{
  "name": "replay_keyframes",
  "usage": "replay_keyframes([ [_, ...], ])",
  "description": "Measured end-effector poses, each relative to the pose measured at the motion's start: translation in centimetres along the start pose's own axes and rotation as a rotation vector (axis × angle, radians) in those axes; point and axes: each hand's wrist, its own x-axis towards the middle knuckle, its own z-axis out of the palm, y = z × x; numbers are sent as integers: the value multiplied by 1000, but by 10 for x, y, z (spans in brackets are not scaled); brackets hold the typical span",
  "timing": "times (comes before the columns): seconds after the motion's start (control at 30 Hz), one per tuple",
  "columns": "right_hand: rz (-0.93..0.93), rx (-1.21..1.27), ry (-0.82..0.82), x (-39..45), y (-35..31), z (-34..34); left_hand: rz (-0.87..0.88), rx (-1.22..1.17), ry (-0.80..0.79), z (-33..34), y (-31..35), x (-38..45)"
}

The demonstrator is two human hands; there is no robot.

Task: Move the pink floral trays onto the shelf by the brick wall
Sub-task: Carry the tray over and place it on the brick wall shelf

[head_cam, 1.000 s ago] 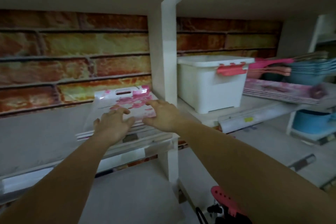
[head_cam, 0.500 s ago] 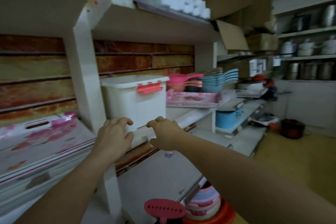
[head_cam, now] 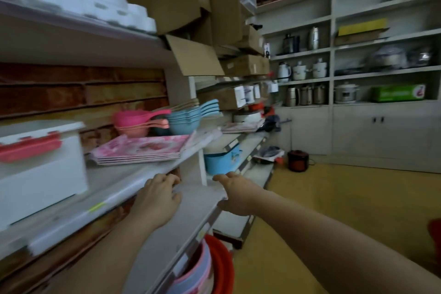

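Below the shelf edge (head_cam: pixel 133 188), the left hand (head_cam: pixel 157 198) reached forward with loosely curled fingers, holding nothing; the right hand (head_cam: pixel 235 190) did likewise to its right, relaxed and empty. Beyond them a stack of pink floral trays (head_cam: pixel 140 150) lay flat on the shelf, between a white storage box (head_cam: pixel 40 174) on the left and pink and blue ladles (head_cam: pixel 167 118) behind, by the brick wall (head_cam: pixel 83 93).

No lettering anywhere is sharp enough to read.

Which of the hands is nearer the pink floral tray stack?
Left. The left hand is just below the pink floral tray stack, at the shelf's front edge; the right hand is further off, lower right.
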Motion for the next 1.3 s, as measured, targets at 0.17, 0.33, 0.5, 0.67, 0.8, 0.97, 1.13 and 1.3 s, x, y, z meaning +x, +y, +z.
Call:
replay_keyframes([
  [0.17,51,-8,-69,5,120,-26,47,-32,-86,51,114,57],
  [0.33,109,-6,-26,17,208,-59,121,-34,-96,80,208,108],
  [0.5,168,-59,58,41,284,-67,126,-8,-109,112,259,167],
  [0.67,270,-66,65,97,356,-62,168,-30,-122,163,295,245],
  [0.8,321,-104,78,165,416,-55,181,-56,-121,212,311,331],
  [0.97,374,-41,87,268,487,-69,180,-75,-158,255,322,459],
  [1.13,364,0,100,354,556,-75,138,-91,-195,294,345,572],
  [1.3,324,47,58,442,637,-61,144,-43,-233,357,375,664],
])
